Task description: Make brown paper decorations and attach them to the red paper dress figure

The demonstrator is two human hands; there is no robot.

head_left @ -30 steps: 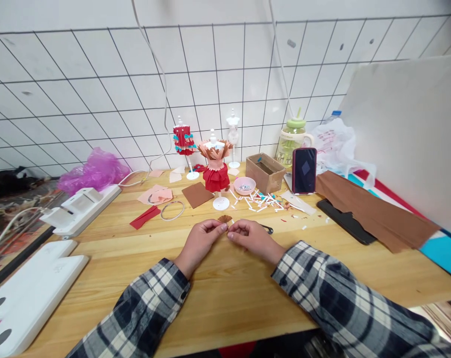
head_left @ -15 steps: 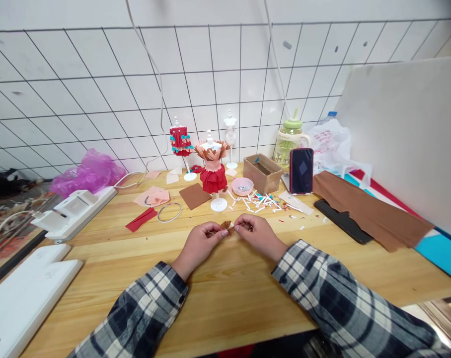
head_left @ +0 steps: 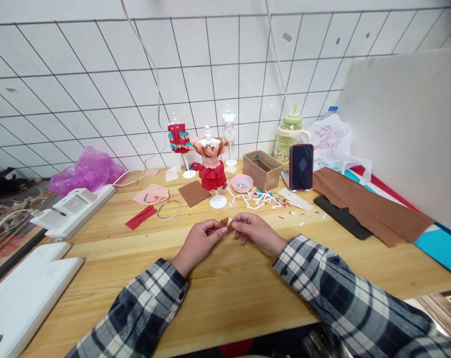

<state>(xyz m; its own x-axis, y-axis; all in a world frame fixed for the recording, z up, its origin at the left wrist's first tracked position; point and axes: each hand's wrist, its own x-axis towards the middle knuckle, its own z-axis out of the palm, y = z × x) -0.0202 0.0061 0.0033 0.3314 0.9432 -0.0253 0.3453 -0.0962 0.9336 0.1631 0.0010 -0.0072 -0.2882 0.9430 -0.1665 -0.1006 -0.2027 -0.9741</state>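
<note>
Between my hands is a small pleated piece of brown paper point(head_left: 224, 222), fanned at its upper edge. My left hand point(head_left: 202, 241) pinches it between thumb and forefinger. My right hand point(head_left: 256, 231) is closed at its other end, thumb against forefinger; a tiny white bit shows near those fingertips. Just beyond stands a miniature dress form point(head_left: 212, 171) in a red skirt with a brown and pink ruffled top. Behind it are a second form in a red dress with blue bows point(head_left: 179, 138) and a bare white form point(head_left: 229, 132).
A pink bowl point(head_left: 242, 183), a cardboard box point(head_left: 267, 174) and scattered white strips point(head_left: 261, 199) lie beyond my right hand. A phone point(head_left: 301, 168) stands upright near brown paper point(head_left: 370, 206). On the left are a wire ring point(head_left: 169, 210), red paper point(head_left: 141, 217) and a power strip point(head_left: 82, 211).
The view has tilted slightly down. My right fingers have shifted a little on the brown paper, with the lower fingers less curled. My left hand keeps its pinch.
</note>
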